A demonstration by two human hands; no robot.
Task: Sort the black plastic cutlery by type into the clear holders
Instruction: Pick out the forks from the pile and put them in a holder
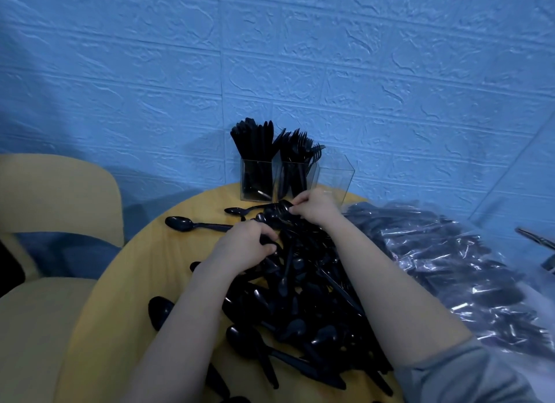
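A big pile of black plastic cutlery, mostly spoons, covers the round yellow table. At the far edge stand three clear holders: the left holder is full of knives, the middle holder holds forks, the right holder looks empty. My left hand grips black pieces at the top of the pile. My right hand pinches a black piece, apparently a fork, just in front of the holders.
A single spoon lies apart at the left of the pile. Clear bags of wrapped black cutlery are heaped at the right. A beige chair stands left of the table. A blue textured wall is close behind the holders.
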